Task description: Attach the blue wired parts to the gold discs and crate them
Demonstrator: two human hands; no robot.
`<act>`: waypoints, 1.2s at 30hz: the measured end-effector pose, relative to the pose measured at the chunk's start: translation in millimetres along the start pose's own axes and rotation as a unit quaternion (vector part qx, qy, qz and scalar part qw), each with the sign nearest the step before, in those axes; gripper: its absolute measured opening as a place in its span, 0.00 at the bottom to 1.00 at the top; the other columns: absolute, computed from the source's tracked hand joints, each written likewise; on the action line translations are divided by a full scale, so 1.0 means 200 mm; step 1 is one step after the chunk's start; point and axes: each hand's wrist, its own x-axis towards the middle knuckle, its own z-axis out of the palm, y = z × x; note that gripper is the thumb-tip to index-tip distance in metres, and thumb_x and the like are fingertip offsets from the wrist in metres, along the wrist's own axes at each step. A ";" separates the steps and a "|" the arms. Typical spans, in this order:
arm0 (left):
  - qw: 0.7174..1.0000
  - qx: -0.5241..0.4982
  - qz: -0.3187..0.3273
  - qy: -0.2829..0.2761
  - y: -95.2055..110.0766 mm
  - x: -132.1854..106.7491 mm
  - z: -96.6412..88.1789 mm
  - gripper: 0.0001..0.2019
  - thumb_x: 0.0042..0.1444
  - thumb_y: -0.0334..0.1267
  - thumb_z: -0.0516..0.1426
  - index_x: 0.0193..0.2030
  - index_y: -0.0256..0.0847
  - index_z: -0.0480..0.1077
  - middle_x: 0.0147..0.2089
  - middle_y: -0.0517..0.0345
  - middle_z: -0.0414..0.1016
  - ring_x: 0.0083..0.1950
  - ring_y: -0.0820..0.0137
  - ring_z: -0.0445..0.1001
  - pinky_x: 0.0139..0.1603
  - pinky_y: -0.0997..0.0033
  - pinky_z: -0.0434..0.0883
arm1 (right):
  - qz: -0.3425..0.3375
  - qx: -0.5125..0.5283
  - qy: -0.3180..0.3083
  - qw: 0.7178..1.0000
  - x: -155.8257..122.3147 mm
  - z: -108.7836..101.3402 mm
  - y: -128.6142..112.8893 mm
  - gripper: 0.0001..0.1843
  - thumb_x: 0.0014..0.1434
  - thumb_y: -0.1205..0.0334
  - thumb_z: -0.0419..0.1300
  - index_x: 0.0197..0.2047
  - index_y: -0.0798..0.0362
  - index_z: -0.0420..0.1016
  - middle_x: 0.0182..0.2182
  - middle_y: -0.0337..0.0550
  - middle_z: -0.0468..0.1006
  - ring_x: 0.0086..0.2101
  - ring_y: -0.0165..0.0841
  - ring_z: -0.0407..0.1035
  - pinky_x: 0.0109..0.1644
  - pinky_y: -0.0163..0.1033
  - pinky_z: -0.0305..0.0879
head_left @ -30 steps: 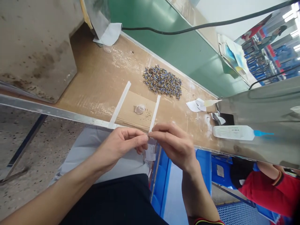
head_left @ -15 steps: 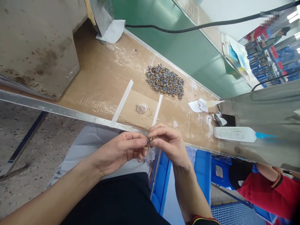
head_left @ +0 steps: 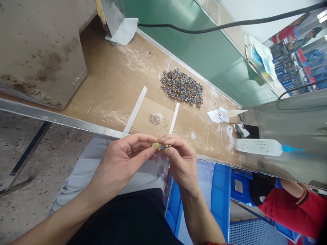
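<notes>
The left hand (head_left: 124, 158) pinches a part (head_left: 161, 147) at its left end, the right hand (head_left: 182, 161) at its right. A pile (head_left: 182, 87) lies farther off.

A wide passage over the bench (head_left: 107, 81) is left between the taped cardboard (head_left: 143, 114) and the stained metal casing (head_left: 38, 47), by which the far left is blocked. Between the left hand (head_left: 122, 156) and the right hand (head_left: 181, 158), the narrow gap is bridged by a pinched brass-and-blue piece (head_left: 161, 147). Ahead of them, a low path is interrupted by a small clear container (head_left: 156, 118), then by the heap of small parts (head_left: 182, 87), and is closed off by the green panel (head_left: 184, 44). A bare strip is left between heap and paper scraps (head_left: 215, 116); farther right, access is obstructed by the bottle (head_left: 258, 147).
</notes>
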 end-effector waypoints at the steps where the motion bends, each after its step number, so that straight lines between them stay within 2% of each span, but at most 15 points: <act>1: 1.000 0.001 0.003 0.005 0.00 0.00 0.00 0.14 0.66 0.51 0.79 0.54 0.50 0.93 0.47 0.53 0.96 0.46 0.55 0.94 0.54 0.57 0.93 | -0.001 -0.002 0.004 1.000 0.00 0.01 0.00 0.11 0.70 0.46 0.83 0.48 0.41 0.94 0.50 0.45 0.89 0.41 0.38 0.81 0.38 0.42 0.80; 6: 1.000 -0.025 -0.003 0.005 -0.02 -0.01 -0.01 0.12 0.65 0.49 0.80 0.52 0.51 0.95 0.52 0.53 0.97 0.45 0.56 0.95 0.56 0.56 0.94 | -0.005 -0.007 0.002 1.000 0.01 0.01 0.00 0.07 0.72 0.49 0.82 0.49 0.39 0.95 0.47 0.43 0.90 0.42 0.38 0.81 0.36 0.40 0.77; 10: 0.995 -0.088 -0.043 -0.021 -0.03 0.00 -0.03 0.11 0.66 0.49 0.80 0.51 0.50 0.96 0.49 0.52 0.97 0.42 0.59 0.94 0.52 0.60 0.93 | -0.016 -0.023 -0.011 1.000 0.01 -0.01 0.00 0.05 0.72 0.52 0.82 0.50 0.38 0.95 0.47 0.44 0.90 0.43 0.39 0.83 0.38 0.41 0.79; 13: 0.981 -0.167 -0.090 -0.034 -0.04 0.02 -0.03 0.11 0.62 0.47 0.82 0.48 0.49 0.96 0.46 0.52 0.97 0.41 0.60 0.94 0.50 0.62 0.92 | -0.027 -0.059 -0.013 0.998 0.01 -0.02 -0.02 0.05 0.72 0.51 0.81 0.49 0.38 0.96 0.47 0.45 0.91 0.48 0.43 0.85 0.44 0.45 0.84; 16: 0.962 -0.228 -0.136 -0.062 -0.05 0.03 -0.04 0.10 0.58 0.44 0.85 0.43 0.47 0.95 0.43 0.53 0.95 0.41 0.64 0.93 0.50 0.68 0.91 | -0.047 -0.076 -0.027 0.996 0.01 -0.03 -0.04 0.03 0.75 0.55 0.79 0.50 0.37 0.96 0.47 0.44 0.91 0.50 0.42 0.86 0.55 0.48 0.87; 18: 0.952 -0.251 -0.153 -0.085 -0.06 0.03 -0.04 0.10 0.56 0.43 0.85 0.40 0.46 0.94 0.41 0.54 0.94 0.41 0.65 0.92 0.50 0.70 0.90 | -0.053 -0.080 -0.045 0.994 0.01 -0.04 -0.04 0.04 0.76 0.58 0.79 0.52 0.38 0.96 0.48 0.43 0.91 0.51 0.41 0.86 0.57 0.48 0.87; 21: 0.949 -0.257 -0.149 -0.106 -0.08 0.03 -0.05 0.12 0.56 0.41 0.86 0.45 0.46 0.94 0.42 0.55 0.93 0.41 0.67 0.91 0.50 0.70 0.89 | -0.056 -0.080 -0.067 0.993 0.02 -0.07 -0.05 0.05 0.76 0.60 0.79 0.52 0.39 0.95 0.48 0.44 0.92 0.50 0.41 0.87 0.54 0.47 0.88; 24: 0.959 -0.234 -0.129 -0.092 -0.09 0.04 -0.07 0.16 0.58 0.42 0.85 0.51 0.48 0.95 0.48 0.54 0.95 0.43 0.68 0.91 0.51 0.74 0.88 | -0.089 -0.097 -0.053 0.990 0.07 -0.10 -0.07 0.05 0.76 0.59 0.79 0.53 0.39 0.95 0.49 0.43 0.92 0.51 0.41 0.87 0.54 0.46 0.87; 28: 0.978 -0.182 -0.098 -0.040 -0.08 0.10 -0.11 0.16 0.57 0.46 0.86 0.49 0.48 0.96 0.45 0.54 0.96 0.44 0.70 0.91 0.52 0.80 0.85 | -0.180 -0.219 -0.013 0.959 0.21 -0.14 -0.10 0.07 0.78 0.63 0.75 0.54 0.40 0.94 0.49 0.41 0.92 0.50 0.39 0.86 0.55 0.46 0.84; 32: 0.987 -0.151 -0.031 0.033 -0.06 0.17 -0.13 0.18 0.53 0.48 0.87 0.48 0.49 0.95 0.43 0.56 0.95 0.44 0.67 0.91 0.51 0.75 0.87 | -0.262 -0.342 0.015 0.903 0.35 -0.15 -0.09 0.07 0.80 0.62 0.72 0.54 0.41 0.93 0.50 0.42 0.91 0.50 0.38 0.86 0.53 0.45 0.85; 36: 0.987 -0.148 -0.002 0.061 -0.07 0.19 -0.14 0.16 0.55 0.48 0.86 0.48 0.49 0.95 0.43 0.57 0.95 0.45 0.67 0.91 0.53 0.73 0.86 | -0.292 -0.395 0.012 0.871 0.42 -0.13 -0.04 0.10 0.80 0.65 0.71 0.56 0.42 0.92 0.52 0.41 0.91 0.51 0.37 0.86 0.55 0.45 0.85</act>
